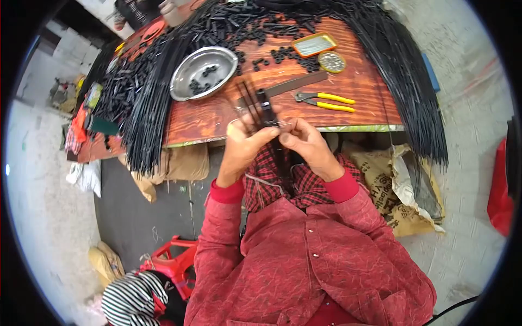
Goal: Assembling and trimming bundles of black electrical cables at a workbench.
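My left hand [243,145] is closed around a black tube-shaped plastic piece [265,106] with several thin black strands [249,98] standing up beside it. Against its lower end, my right hand [312,145] pinches a thin metal pin [285,124] between thumb and forefinger. Both hands meet just above my lap, in front of the table edge. Past them on the table lie a flat metal bar [299,83] and yellow-handled cutting pliers [336,102]. Where the pin enters the black piece is too small to make out.
A steel bowl [178,82] holds small black rings. Metal pins fill a yellow tray [295,50] beside a round dish [332,61] of small metal parts. Black strand bundles [149,119] hang over the wooden table [359,70] on both sides. A sack [402,212] and red stool [171,255] stand below.
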Motion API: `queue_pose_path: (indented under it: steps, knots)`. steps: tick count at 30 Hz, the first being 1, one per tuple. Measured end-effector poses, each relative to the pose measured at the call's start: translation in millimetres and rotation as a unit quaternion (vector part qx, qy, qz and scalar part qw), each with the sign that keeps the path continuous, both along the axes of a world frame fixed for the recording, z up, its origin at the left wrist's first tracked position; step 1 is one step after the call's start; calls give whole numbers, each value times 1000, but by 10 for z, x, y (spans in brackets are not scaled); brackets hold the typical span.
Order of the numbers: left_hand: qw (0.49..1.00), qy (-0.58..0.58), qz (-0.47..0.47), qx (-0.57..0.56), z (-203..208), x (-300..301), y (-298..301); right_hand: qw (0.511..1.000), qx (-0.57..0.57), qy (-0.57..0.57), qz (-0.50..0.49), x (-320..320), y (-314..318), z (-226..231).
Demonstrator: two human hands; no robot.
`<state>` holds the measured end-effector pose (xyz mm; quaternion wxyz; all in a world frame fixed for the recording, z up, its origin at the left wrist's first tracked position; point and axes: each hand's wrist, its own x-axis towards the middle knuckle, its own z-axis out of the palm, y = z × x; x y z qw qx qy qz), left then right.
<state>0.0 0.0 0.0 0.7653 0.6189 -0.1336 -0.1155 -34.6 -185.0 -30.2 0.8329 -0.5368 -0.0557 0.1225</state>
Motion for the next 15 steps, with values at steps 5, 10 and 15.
queue_pose_path:
  steps: [5, 10, 15]
  knots:
    - [999, -3, 6, -35, 62, -32, -64, 970, -140, -136, -146, -111, -40, 257]
    - [1000, -6, 5, -30, 97, -35, -139, 903, -284, -242, -214, -140, -24, 440]
    - [999, -9, 24, -29, 114, -47, -189, 894, -277, -270, -226, -183, 30, 445]
